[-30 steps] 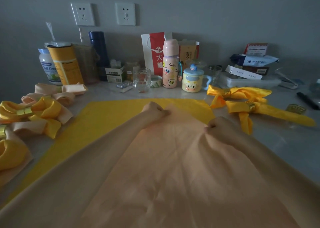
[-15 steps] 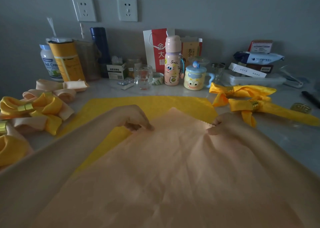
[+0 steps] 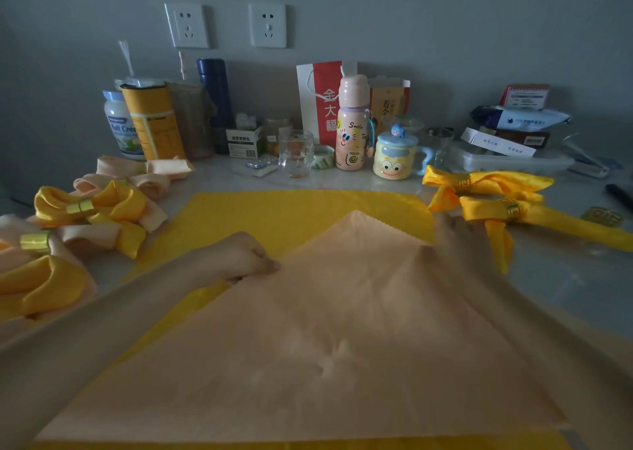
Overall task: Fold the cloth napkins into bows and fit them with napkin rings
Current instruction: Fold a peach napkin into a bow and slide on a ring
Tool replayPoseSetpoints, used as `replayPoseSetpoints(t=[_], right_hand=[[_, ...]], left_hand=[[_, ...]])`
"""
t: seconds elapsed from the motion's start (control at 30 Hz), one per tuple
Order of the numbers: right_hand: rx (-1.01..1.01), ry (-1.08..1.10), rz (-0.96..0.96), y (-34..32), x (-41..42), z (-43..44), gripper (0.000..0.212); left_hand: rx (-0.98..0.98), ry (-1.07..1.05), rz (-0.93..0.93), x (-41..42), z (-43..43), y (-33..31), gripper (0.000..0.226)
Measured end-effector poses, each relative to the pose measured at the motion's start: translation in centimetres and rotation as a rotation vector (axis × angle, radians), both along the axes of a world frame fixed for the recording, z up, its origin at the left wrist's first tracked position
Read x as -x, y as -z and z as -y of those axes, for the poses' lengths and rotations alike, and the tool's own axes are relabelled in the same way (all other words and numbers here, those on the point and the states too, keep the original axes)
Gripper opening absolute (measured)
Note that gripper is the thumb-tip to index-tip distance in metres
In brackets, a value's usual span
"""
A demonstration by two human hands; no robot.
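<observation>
A peach napkin (image 3: 342, 312) is lying on a yellow napkin (image 3: 291, 217), its far corner flatter than a moment ago. The left hand (image 3: 246, 259), sliding outward, is pinching its left edge; the right hand (image 3: 459, 240) (blurred, finger state unclear) is reaching the yellow napkin's right edge.

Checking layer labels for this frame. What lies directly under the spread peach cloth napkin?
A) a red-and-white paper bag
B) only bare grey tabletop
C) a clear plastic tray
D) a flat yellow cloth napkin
D: the flat yellow cloth napkin shows past the peach cloth napkin along its far, left and near edges.
</observation>
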State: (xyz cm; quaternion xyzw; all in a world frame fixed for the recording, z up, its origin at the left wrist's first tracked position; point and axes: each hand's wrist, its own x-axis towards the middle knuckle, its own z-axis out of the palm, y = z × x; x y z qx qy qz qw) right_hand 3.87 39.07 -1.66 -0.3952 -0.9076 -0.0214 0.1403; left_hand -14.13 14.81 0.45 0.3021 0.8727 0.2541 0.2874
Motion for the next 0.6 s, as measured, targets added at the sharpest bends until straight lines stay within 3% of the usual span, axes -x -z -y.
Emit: replayPoseSetpoints(t=[0.07,0.17,0.27,0.4,0.5,0.6], right_hand=[[-0.082,-0.114,0.114,-0.1,-0.1,2.0,0.037],[0.243,-0.544,0.082,0.1,-2.1,7.0,0.056],[0.385,-0.825,0.165,-0.2,-4.6,12.0,0.071],[0.3,-0.86,0.304,1.2,-4.5,13.5,0.08],[0.278,-0.835,0.317,1.5,-4.1,13.6,0.08],[0.274,-0.837,0.328,1.5,-3.8,13.7,0.078]], left_hand=[[-0.023,0.0,-0.094,-0.3,-0.3,0.4,0.034],[-0.052,-0.014,-0.251,-0.7,-0.4,0.7,0.047],[-0.102,-0.098,-0.133,-0.9,0.6,0.0,0.042],[-0.038,-0.193,0.03,-0.6,3.2,-0.4,0.033],[-0.001,-0.161,-0.008,-0.8,4.8,-0.3,0.037],[0.009,-0.13,-0.097,-1.1,6.2,-0.1,0.027]])
